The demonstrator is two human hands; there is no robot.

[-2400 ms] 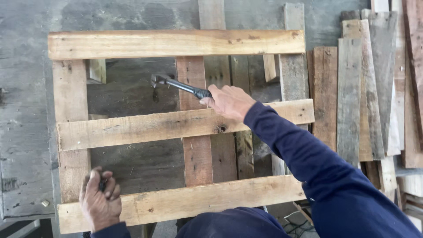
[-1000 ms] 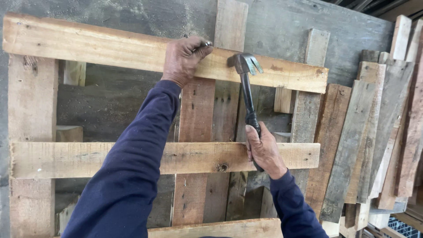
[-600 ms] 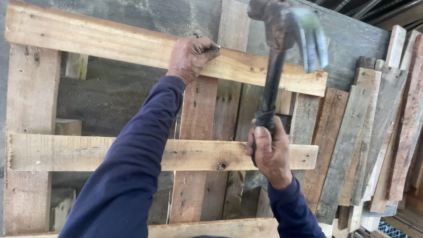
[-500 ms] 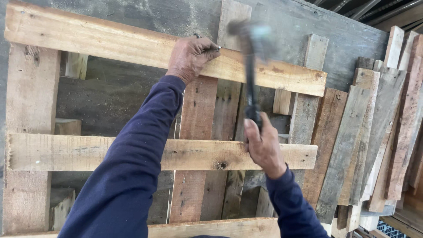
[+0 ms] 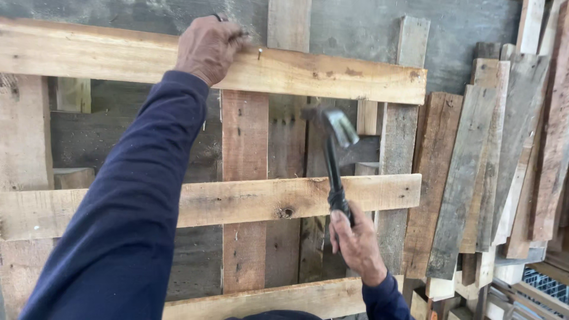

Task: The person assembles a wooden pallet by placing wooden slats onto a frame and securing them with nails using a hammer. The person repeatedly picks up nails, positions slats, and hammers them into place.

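A wooden pallet (image 5: 308,198) stands upright against a grey wall. My left hand (image 5: 207,47) rests on its top board (image 5: 332,74) and pinches a small nail (image 5: 259,54) upright against the wood. My right hand (image 5: 355,243) grips the black handle of a claw hammer (image 5: 332,160), whose blurred metal head is held below and right of the nail, in front of the gap between the top and middle boards. Both arms wear dark blue sleeves.
A stack of weathered loose planks (image 5: 498,160) leans against the wall to the right of the pallet. Short wood offcuts (image 5: 504,272) lie near the lower right. A vertical centre board (image 5: 244,189) runs behind the cross boards.
The hammer swung up high beside the nail, then came down; its head now sits lower, below the top board. My left hand has stayed on the nail.
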